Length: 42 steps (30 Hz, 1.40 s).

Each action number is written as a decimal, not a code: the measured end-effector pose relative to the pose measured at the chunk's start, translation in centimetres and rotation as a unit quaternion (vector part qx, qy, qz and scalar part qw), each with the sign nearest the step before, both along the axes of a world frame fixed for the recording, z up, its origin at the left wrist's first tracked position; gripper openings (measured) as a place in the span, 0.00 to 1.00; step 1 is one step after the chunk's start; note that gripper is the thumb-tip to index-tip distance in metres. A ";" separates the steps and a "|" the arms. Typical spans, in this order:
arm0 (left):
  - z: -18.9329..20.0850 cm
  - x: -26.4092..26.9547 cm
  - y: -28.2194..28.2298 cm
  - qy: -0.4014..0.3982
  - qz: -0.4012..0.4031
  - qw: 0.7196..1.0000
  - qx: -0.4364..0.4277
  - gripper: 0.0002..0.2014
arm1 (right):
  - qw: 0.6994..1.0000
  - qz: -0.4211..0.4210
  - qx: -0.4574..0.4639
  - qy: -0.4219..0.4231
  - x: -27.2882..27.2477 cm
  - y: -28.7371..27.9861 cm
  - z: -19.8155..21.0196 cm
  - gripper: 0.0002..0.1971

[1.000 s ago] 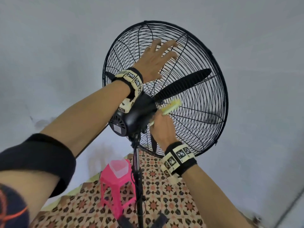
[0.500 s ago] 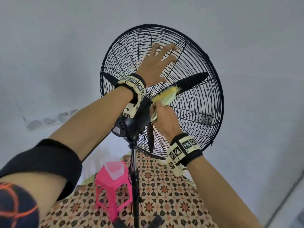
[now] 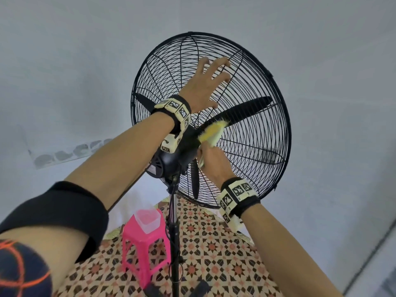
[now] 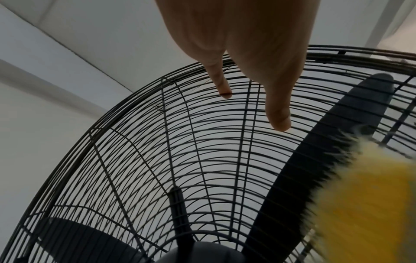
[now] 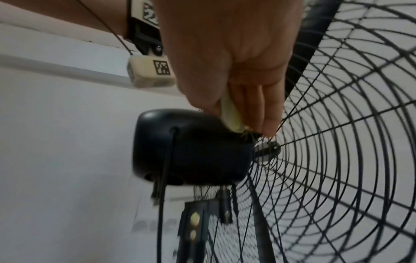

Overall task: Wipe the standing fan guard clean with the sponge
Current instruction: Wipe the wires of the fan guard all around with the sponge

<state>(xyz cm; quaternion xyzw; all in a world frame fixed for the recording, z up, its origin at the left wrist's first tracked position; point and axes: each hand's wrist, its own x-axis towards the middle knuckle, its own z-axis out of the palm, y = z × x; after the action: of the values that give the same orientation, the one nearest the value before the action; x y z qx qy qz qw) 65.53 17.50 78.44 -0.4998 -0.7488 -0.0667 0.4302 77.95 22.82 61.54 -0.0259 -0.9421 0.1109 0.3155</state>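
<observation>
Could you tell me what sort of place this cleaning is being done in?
Probably a room in a home, though I cannot be sure: a patterned tile floor, plain pale walls, a pink plastic stool with a clear container on it, and a black standing fan.

Motor housing (image 3: pixel 171 159) and left forearm (image 3: pixel 120 159) crowd the guard's (image 3: pixel 276 116) hub; outer right wires open. Pink stool (image 3: pixel 143 243) stands beside the pole (image 3: pixel 174 232).

right hand (image 5: pixel 227 58) pinching sponge (image 5: pixel 231 115), beside guard (image 5: pixel 337 142)
</observation>
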 end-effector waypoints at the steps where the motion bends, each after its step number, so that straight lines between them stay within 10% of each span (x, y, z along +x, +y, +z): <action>1: 0.0 0.0 -0.1 0.003 0.000 1.000 -0.005 0.38 | 1.000 -0.014 -0.002 -0.026 0.2 0.1 -0.7 0.17; 9: 0.4 0.5 0.1 0.011 -0.009 1.000 -0.020 0.37 | 0.997 0.020 -0.026 0.073 0.0 -0.8 0.2 0.06; 16: 0.3 0.5 0.2 0.000 -0.016 1.000 -0.011 0.37 | 0.992 -0.107 -0.030 -0.055 0.3 -1.8 -0.1 0.13; 21: 0.2 0.1 0.0 0.006 -0.017 1.000 -0.005 0.38 | 0.996 0.007 -0.060 0.070 -0.6 -1.0 0.8 0.09; 42: 0.1 1.0 0.1 0.002 -0.019 1.000 0.003 0.37 | 0.978 0.032 -0.172 0.116 0.5 -0.4 1.0 0.10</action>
<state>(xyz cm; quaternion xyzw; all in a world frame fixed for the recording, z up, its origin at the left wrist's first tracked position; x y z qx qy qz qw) 66.49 17.61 78.53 -0.5130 -0.7381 -0.0760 0.4315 78.43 22.40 62.50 -0.0364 -0.8664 0.2832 0.4097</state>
